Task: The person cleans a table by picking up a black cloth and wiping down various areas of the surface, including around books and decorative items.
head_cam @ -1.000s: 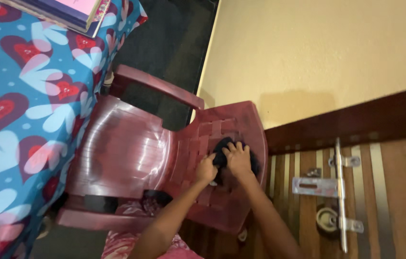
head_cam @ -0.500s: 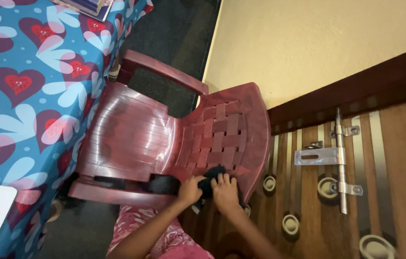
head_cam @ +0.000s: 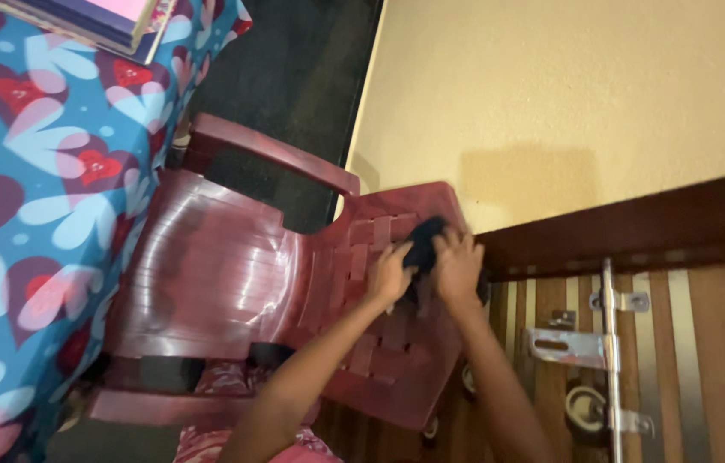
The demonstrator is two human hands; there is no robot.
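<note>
A maroon plastic chair (head_cam: 208, 283) with a woven-pattern backrest stands below me, seen from above. Both my hands press a dark cloth (head_cam: 425, 244) against the upper part of the backrest. My left hand (head_cam: 390, 273) holds the cloth's left side, my right hand (head_cam: 458, 264) its right side. The cloth is partly hidden under my fingers.
A table with a blue cloth printed with hearts and flowers (head_cam: 28, 197) stands left of the chair, with books (head_cam: 97, 19) at its far end. A cream wall (head_cam: 577, 103) is behind. A striped wooden door with a metal bolt (head_cam: 607, 360) is at the right.
My hands and the cloth have moved from the lower edge of the backrest up to its upper part. The view has shifted a little.
</note>
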